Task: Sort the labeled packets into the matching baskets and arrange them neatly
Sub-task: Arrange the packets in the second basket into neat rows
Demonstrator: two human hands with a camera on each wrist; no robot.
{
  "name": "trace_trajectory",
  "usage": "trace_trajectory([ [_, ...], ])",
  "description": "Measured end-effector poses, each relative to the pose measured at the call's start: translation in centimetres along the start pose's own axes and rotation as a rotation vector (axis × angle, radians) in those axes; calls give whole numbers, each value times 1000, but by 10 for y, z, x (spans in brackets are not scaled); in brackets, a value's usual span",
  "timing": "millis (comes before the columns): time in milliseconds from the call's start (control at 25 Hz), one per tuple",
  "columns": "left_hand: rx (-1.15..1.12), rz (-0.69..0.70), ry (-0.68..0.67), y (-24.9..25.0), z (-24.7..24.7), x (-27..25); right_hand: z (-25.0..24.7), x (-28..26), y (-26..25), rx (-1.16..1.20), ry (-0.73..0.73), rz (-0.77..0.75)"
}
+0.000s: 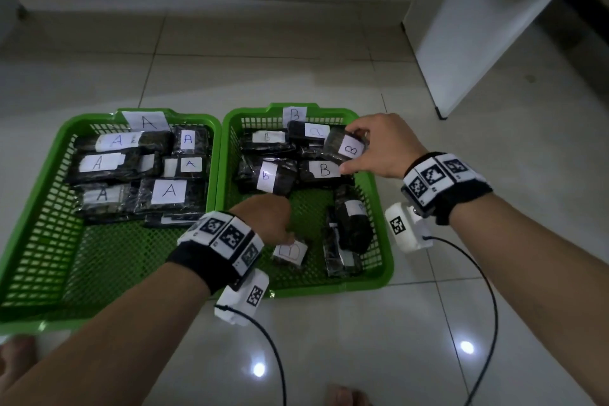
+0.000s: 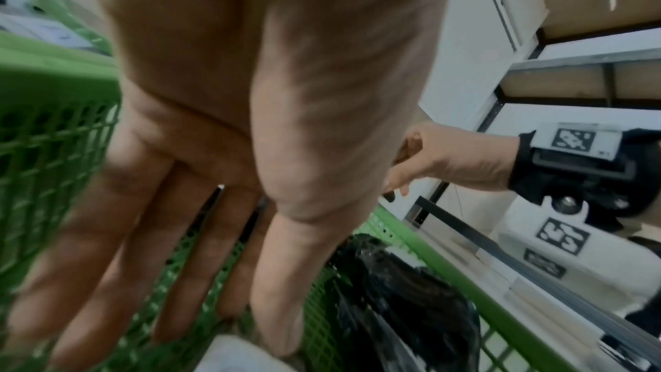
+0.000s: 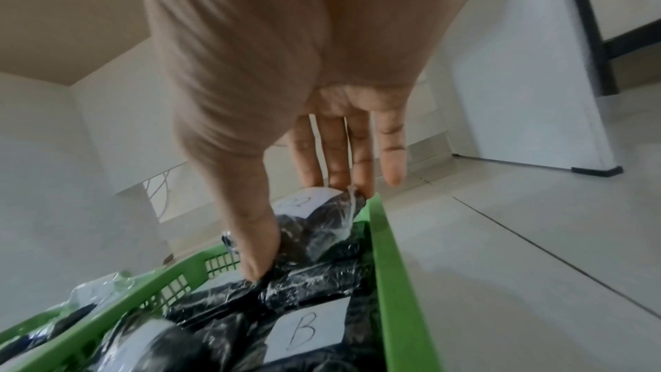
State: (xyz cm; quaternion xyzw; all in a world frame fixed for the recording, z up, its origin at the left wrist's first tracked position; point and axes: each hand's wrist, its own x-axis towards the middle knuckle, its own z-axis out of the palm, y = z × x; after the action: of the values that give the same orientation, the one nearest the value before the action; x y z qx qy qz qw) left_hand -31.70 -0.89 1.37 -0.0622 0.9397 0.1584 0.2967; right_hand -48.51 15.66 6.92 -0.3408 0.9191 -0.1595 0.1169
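Two green baskets stand side by side on the floor. Basket A (image 1: 204, 119) holds several black packets with A labels (image 1: 169, 191) in rows. Basket B (image 1: 329, 288) has B packets (image 1: 324, 170) lined along its far half. My right hand (image 1: 357, 150) (image 3: 300, 228) grips one B packet (image 1: 336, 142) (image 3: 322, 225) by its two ends, thumb near and fingers far, at the basket's far right corner. My left hand (image 1: 286, 236) (image 2: 236, 335) reaches down into the near half, with thumb and fingertips pinching the top edge of another B packet (image 1: 291, 252) (image 2: 232, 358).
Two more black packets (image 1: 352, 221) (image 2: 404, 301) lie loose at the near right of basket B. A white cabinet panel (image 1: 461, 53) stands on the tiles at the back right. Wrist-camera cables (image 1: 273, 356) trail over the floor near my feet.
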Motion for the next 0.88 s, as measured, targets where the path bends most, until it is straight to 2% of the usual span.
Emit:
trace_trajectory([
  [160,42,42,-47,5,8,6,4,0,7,-18,-4,34],
  [320,49,26,-103,3,10,9,10,-2,8,-7,-18,41],
  [400,32,64,54,3,0,3,12,-1,9,-12,-13,39],
  [480,123,107,280,1,-22,-3,13,0,9,-7,-16,40],
  [520,189,127,329,-4,-33,-3,14,0,9,-1,-22,41],
  [640,433,145,281,-18,-59,7,14,0,6,-13,-29,29],
  [720,516,177,267,-22,-63,16,14,1,6,-17,-30,28],
  [800,492,208,269,-28,-64,20,15,1,7,-14,-22,26],
  [880,332,206,238,-39,-69,19,15,1,9,3,-14,21],
])
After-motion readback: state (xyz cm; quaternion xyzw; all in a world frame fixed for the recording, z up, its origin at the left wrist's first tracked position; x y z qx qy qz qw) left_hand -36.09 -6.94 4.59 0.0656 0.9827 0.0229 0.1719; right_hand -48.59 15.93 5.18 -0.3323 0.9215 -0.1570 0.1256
